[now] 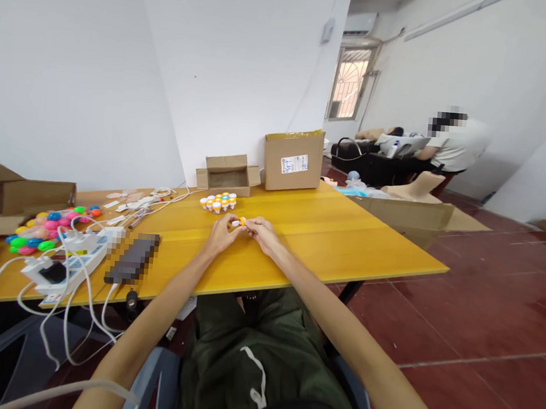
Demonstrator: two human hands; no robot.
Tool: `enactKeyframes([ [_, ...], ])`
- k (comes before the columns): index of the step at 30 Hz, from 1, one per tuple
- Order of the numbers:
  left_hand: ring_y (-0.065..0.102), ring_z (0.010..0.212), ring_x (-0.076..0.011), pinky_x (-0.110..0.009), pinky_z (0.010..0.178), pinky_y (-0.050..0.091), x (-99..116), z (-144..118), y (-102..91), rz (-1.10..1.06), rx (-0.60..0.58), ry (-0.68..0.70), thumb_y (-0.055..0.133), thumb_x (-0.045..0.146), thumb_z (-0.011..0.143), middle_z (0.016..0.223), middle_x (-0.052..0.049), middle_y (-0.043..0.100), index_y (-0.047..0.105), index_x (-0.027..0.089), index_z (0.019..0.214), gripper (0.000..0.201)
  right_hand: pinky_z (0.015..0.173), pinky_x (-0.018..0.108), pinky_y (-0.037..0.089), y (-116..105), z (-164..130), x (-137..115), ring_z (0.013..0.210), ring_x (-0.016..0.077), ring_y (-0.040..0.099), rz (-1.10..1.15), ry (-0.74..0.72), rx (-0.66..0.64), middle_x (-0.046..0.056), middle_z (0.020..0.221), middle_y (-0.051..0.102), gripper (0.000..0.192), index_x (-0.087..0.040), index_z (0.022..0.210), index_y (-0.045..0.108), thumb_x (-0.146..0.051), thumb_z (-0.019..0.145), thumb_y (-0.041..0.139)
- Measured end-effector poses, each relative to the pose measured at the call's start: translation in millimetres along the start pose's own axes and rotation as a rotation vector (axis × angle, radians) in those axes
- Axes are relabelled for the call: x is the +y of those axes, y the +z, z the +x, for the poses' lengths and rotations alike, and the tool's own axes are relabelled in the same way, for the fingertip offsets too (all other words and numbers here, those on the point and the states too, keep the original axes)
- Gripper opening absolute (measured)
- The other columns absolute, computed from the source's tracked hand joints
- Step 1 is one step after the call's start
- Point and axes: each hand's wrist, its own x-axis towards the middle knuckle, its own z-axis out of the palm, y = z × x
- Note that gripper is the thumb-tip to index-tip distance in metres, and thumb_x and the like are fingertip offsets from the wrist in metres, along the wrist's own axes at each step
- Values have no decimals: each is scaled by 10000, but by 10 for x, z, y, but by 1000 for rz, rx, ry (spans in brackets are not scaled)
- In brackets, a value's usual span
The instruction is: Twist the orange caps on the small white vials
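Between both hands, just above the yellow table [318, 233], is a small white piece with an orange ring [240, 223]; its exact kind is too small to make out. My left hand [223, 233] grips its white end with thumb and fingers. On the orange side, the fingers of my right hand [262, 232] pinch it. Behind the hands stands a tight cluster of similar white pieces with orange rims [218, 201], one of them with a teal top.
An open small carton [228, 174] and a closed cardboard box [293, 162] stand at the back. To the left lie a power strip [84, 259] with loose white cables, a dark flat device [134, 258] and colourful plastic balls [51, 225]. Another person [462, 144] sits far right.
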Motion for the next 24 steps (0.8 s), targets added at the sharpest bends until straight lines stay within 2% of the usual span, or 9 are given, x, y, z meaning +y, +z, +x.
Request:
enactKeyframes([
  [4, 680, 820, -200, -321, 743, 545, -14, 6, -4, 10, -11, -16, 677, 344, 822, 922, -46, 751, 686, 201, 925, 176, 577, 268, 353, 10, 2, -6, 592, 106, 480, -19, -3, -7, -2, 593, 614, 267, -194, 576, 666, -385, 528, 846],
  [24, 685, 853, -194, -313, 765, 552, -106, -2, -1, 27, 4, 172, 662, 272, 835, 954, -36, 748, 673, 217, 998, 173, 600, 272, 394, -31, 26, 7, 638, 127, 524, 6, 51, 11, -3, 618, 595, 214, -199, 621, 651, -294, 560, 832],
])
